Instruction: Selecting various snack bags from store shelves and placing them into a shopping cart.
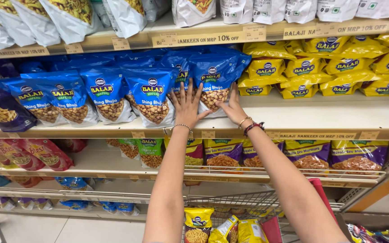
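Both my arms reach up to a shop shelf of blue snack packets. My left hand (pixel 187 106) has its fingers spread and lies flat against the front of a blue packet (pixel 215 76) standing at the right end of the blue row. My right hand (pixel 234 109) presses the lower right side of that same packet, fingers apart. Neither hand is wrapped around it. More blue packets (pixel 106 92) stand upright in a row to the left.
Yellow snack packets (pixel 338 67) are stacked to the right on the same shelf (pixel 320 114). White packets hang above. Purple, green and red packets fill the shelf below. A wire trolley basket (pixel 230 211) with yellow packets stands under my arms.
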